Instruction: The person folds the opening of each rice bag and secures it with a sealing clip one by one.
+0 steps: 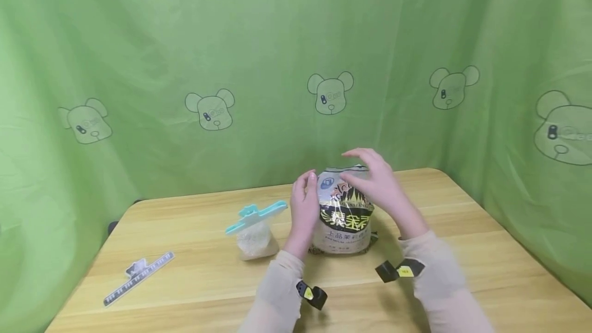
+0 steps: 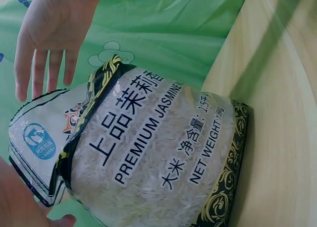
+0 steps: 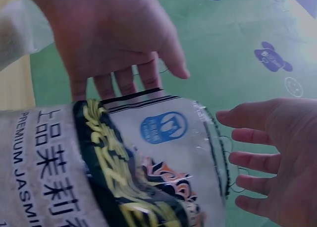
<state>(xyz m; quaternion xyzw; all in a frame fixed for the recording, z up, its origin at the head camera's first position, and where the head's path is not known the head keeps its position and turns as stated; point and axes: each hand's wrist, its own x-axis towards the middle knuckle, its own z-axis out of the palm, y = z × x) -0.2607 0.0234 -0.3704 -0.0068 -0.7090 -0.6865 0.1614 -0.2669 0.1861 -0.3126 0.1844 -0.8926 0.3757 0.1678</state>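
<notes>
A clear bag of jasmine rice [image 1: 346,220] with black and gold bands stands upright on the table, its top part slightly folded. My left hand [image 1: 305,204] is at the bag's left side; in the right wrist view its fingers [image 3: 124,81] reach to the bag's edge, partly hidden behind it, thumb apart. Whether they touch the plastic I cannot tell. By the upper right of the bag is my right hand [image 1: 376,181], thumb and fingers spread apart. The left wrist view shows that hand's fingers [image 2: 54,68] straight, pointing at the bag's top edge, holding nothing.
Left of the rice bag stands a smaller bag of white grains [image 1: 256,241], closed by a turquoise clip [image 1: 257,217]. Farther left, a long clip with a piano-key pattern [image 1: 139,279] lies on the wooden table [image 1: 194,225]. A green curtain [image 1: 268,40] hangs behind.
</notes>
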